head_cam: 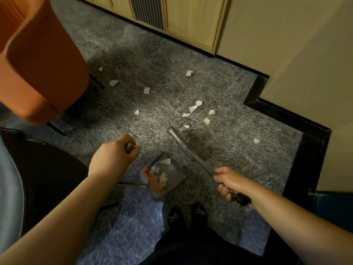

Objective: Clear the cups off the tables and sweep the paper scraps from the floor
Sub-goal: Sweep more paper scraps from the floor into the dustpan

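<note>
1. Grey carpet (133, 54) covers the floor, with pale wooden cabinets (191, 22) and a dark baseboard (286, 113) along the far wall.
2. Nearest the camera, two dark shoes (186, 215) with small bows stand on the carpet.
3. Just ahead of the shoes, a grey dustpan (172, 178) with an orange inner edge rests on the carpet; several paper scraps lie inside it.
4. On the right, the right hand (229, 182) has its fingers curled tight around the black grip of the broom handle (193, 157), which slants away and to the left.
5. The broom's head (198, 142) looks like a blurred dark patch on the carpet just beyond the dustpan.
6. On the left, the left hand (114, 153) has its fingers wrapped around the dark top of the dustpan handle (129, 147).
7. Beyond the broom, loose paper scraps (193, 109) lie scattered on the carpet: a cluster right of centre, one apart near the baseboard on the right, and a few singles further out towards the cabinets.
8. At far left, an orange chair (38, 60) stands on thin dark legs, with two scraps close beside it.
</note>
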`<state>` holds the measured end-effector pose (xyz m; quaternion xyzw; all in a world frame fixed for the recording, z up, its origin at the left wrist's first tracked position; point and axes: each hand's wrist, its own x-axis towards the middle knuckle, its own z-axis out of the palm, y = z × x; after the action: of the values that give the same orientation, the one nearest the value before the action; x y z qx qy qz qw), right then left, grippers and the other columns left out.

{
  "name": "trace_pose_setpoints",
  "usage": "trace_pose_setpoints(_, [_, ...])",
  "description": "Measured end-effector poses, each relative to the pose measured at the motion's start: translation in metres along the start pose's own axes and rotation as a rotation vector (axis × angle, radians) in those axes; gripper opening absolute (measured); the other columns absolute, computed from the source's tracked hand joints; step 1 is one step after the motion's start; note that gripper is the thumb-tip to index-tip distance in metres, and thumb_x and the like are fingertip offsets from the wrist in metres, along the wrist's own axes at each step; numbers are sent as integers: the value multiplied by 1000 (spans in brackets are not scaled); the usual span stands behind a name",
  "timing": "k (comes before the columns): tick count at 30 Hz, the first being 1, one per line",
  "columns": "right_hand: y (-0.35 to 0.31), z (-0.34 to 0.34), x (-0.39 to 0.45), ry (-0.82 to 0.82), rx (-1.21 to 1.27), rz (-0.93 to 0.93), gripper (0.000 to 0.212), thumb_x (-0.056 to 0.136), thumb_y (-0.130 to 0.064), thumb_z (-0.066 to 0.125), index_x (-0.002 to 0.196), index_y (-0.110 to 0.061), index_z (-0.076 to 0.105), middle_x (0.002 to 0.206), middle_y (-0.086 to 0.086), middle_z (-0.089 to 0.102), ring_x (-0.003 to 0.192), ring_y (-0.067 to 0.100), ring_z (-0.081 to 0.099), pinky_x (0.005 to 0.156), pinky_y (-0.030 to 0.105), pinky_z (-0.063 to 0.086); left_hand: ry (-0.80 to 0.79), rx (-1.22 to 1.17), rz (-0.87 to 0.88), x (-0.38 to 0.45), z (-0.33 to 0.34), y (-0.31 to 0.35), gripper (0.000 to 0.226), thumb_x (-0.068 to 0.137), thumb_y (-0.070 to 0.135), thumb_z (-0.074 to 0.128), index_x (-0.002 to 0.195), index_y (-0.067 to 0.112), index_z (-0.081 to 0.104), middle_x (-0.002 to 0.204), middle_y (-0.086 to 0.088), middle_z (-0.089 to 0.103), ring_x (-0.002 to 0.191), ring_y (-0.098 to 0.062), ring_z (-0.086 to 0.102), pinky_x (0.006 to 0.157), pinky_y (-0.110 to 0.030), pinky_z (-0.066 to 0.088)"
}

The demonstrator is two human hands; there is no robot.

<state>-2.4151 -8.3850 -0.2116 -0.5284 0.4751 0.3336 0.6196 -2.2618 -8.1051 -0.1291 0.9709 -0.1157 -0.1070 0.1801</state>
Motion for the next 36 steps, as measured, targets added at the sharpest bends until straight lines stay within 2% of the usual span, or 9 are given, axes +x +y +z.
trace_pose_setpoints(9, [-29,-15,6,181,94,-161,45,100,-10,45,143,-16,33,55,10,43,26,10,37,32,13,31,50,-84,37,57,-2,12,17,86,46,66,91,30,63,82,-4,69,78,-27,64,68,-41,56])
trace_pose_setpoints(14, [-60,-41,25,232,114,-160,45,101,-11,44,144,-17,31,58,11,45,25,11,38,31,14,32,112,-65,44,106,-2,32,16,85,44,67,85,30,60,72,0,63,67,-24,59,58,-31,47])
trace_pose_setpoints(24, [-183,-127,81,218,168,-120,40,102,-9,41,140,-17,34,62,9,40,25,8,36,33,12,30,25,24,71,238,19,102,18,85,47,66,84,31,59,70,5,59,66,-19,57,59,-35,53])
trace_pose_setpoints(28, [-235,-163,103,228,137,-87,40,101,-12,44,139,-21,34,60,9,41,29,9,37,35,13,30,-6,63,64,292,23,129,16,85,47,66,84,35,56,67,12,53,62,-11,53,56,-29,47])
trace_pose_setpoints(30, [-263,-179,117,228,115,-73,32,101,-12,45,131,-22,39,59,8,42,31,10,38,37,15,30,-16,80,53,316,23,140,16,85,47,66,85,35,56,67,10,54,61,-12,53,57,-30,50])
trace_pose_setpoints(33, [-301,-200,139,230,63,-48,15,100,-9,44,104,-22,47,59,8,45,38,12,40,41,18,30,-23,100,42,346,23,155,18,86,48,65,84,32,57,66,8,56,59,-12,55,58,-34,55])
trace_pose_setpoints(36, [-328,-214,164,236,-31,-24,18,99,-7,43,91,-23,45,63,9,48,39,14,41,42,18,32,-44,116,41,366,25,167,20,86,48,63,86,29,58,66,8,56,60,-13,55,59,-37,56])
